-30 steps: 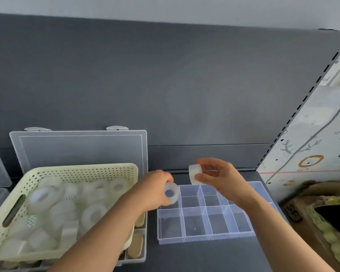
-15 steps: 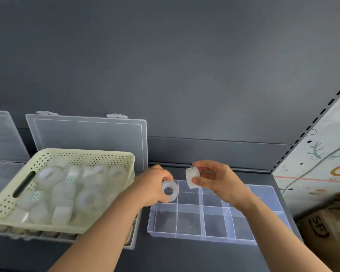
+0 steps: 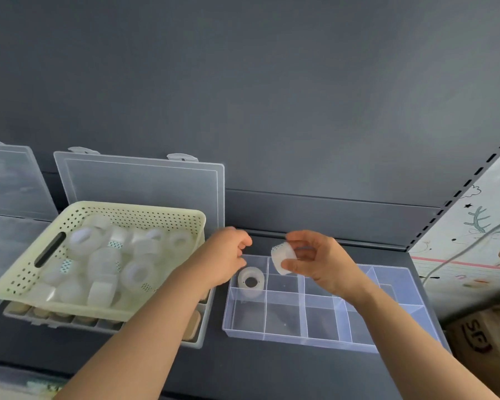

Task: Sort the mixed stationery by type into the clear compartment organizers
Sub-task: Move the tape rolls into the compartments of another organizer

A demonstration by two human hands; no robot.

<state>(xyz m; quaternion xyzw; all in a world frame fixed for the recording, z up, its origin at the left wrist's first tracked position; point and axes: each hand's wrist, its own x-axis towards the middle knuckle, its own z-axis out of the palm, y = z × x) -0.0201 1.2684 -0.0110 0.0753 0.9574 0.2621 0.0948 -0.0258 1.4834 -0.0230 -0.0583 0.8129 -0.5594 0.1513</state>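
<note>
A clear compartment organizer (image 3: pixel 300 340) lies on the dark shelf at centre right. One translucent tape roll (image 3: pixel 251 280) lies in its far-left back compartment. My left hand (image 3: pixel 223 258) hovers just left of and above that roll, fingers loosely curled and holding nothing. My right hand (image 3: pixel 321 264) pinches a second tape roll (image 3: pixel 283 256), with a dotted edge, above the organizer's back row. A pale yellow perforated basket (image 3: pixel 127 207) at left holds several more tape rolls (image 3: pixel 136 274).
The basket sits on another open organizer whose lid (image 3: pixel 139 186) stands upright; its compartments hold tan items (image 3: pixel 192 327). A further clear case (image 3: pixel 9 183) is at the far left. A cardboard box (image 3: pixel 479 336) and a patterned mat (image 3: pixel 474 241) lie to the right.
My left hand let go of its tape roll, which now lies in the organizer's far-left back compartment. The right hand still holds its roll. The camera has tilted down and left.
</note>
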